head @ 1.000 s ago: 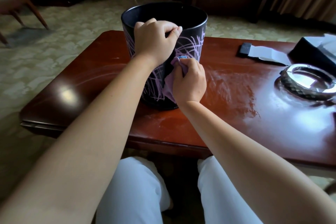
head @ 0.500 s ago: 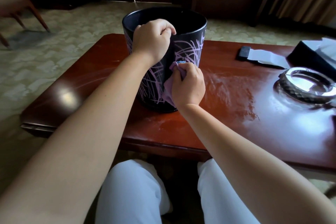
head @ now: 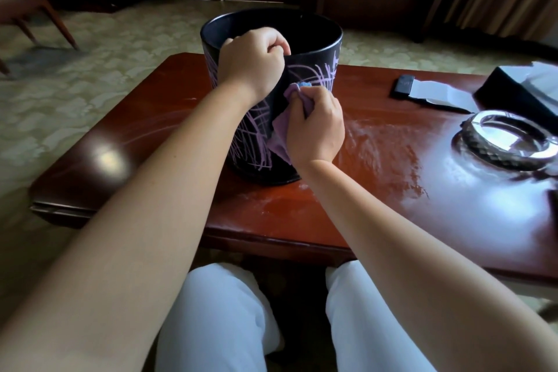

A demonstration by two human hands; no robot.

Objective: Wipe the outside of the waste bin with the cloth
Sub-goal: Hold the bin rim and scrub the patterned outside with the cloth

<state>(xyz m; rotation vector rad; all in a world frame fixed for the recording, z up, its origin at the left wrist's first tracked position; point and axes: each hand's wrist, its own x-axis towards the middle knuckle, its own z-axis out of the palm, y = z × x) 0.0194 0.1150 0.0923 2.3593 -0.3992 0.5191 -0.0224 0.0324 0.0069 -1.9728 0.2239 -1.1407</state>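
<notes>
1. While the round black waste bin with thin lilac line markings (head: 308, 78) stands upright on the glossy reddish-brown wooden counter (head: 377, 160), toward its far left part, both hands are on it.
2. The left hand (head: 250, 65) curls its grip over the near rim of the bin, fingers hooked inside, thumb side on the outer wall.
3. The right hand (head: 315, 127) has its grip closed around a bunched pale purple cloth (head: 282, 130), pressing it against the bin's near outer wall, just below the left hand.
4. A loose flap of the cloth hangs down to the left of the right hand, lying against the bin's side.
5. Pale smeary streaks show on the counter just right of the bin.
6. Farther right on the counter lie a flat dark remote-like bar on a sheet of white paper (head: 434, 95), a dark tissue box (head: 513, 90) and a round glass ashtray with a braided rim (head: 507, 142), all well apart from the bin.
7. White trouser legs (head: 217, 320) show at the near edge, below the counter.
</notes>
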